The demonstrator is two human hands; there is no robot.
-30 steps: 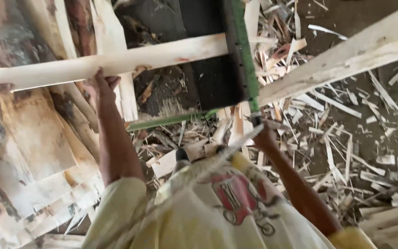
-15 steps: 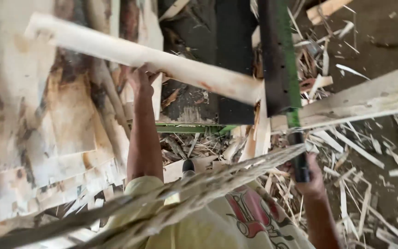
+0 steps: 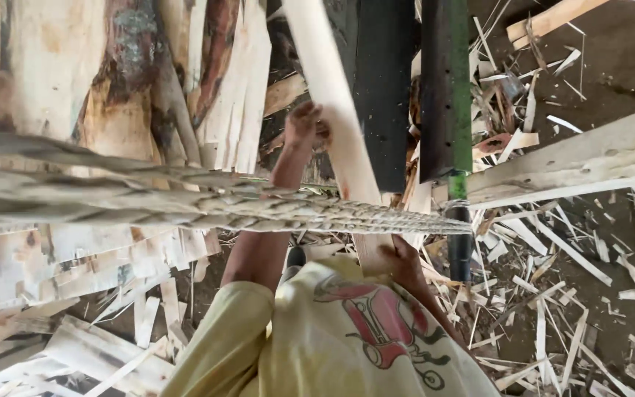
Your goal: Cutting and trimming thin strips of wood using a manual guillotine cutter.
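I hold the pale wooden slat (image 3: 336, 117) at both ends to steady it: left hand (image 3: 304, 125) gripping high, right hand (image 3: 398, 261) clasping its lower end.

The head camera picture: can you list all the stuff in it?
wooden slat: one, pale, held in both hands, centre
green-edged dark blade: one, upright, right of the slat
thick rope: one, pale, stretched across the middle
veneer sheets: several, pale and brown, left
long plank: one, pale, right
wood scraps: many, pale, on the dirt floor
yellow shirt: one, bottom
left hand: grips the slat's upper part
right hand: grips its lower end
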